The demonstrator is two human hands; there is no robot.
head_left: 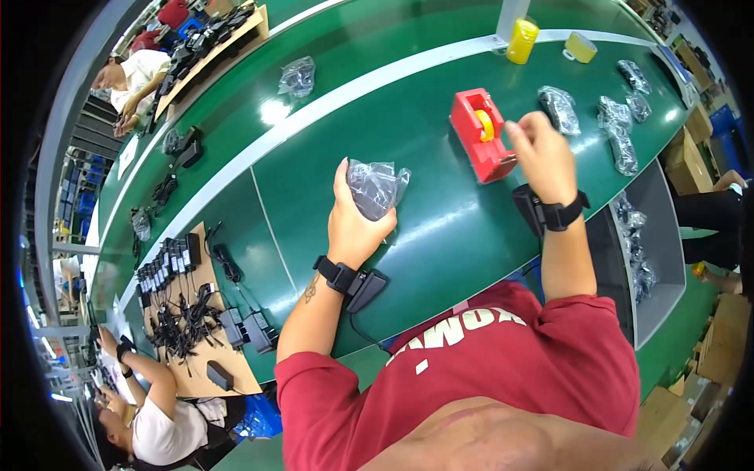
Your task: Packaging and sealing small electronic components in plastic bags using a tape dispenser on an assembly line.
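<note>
The left hand (355, 224) grips a clear plastic bag holding a dark item (375, 187), held just above the green table (440, 228). The right hand (542, 153) pinches tape at the red tape dispenser (481, 135) beside it.

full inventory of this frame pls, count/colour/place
tape dispenser: 1, red with a yellow roll, centre of the green table
bagged parts: about 5, clear plastic over dark items, table right
tape rolls: 2, yellow, far edge
grey bin: 1, right of the table, bags inside
black adapters and cables: many, wooden board at left
co-workers: 2, white shirts, left side
left hand: holds a clear bag
right hand: at the dispenser, pinching
</note>
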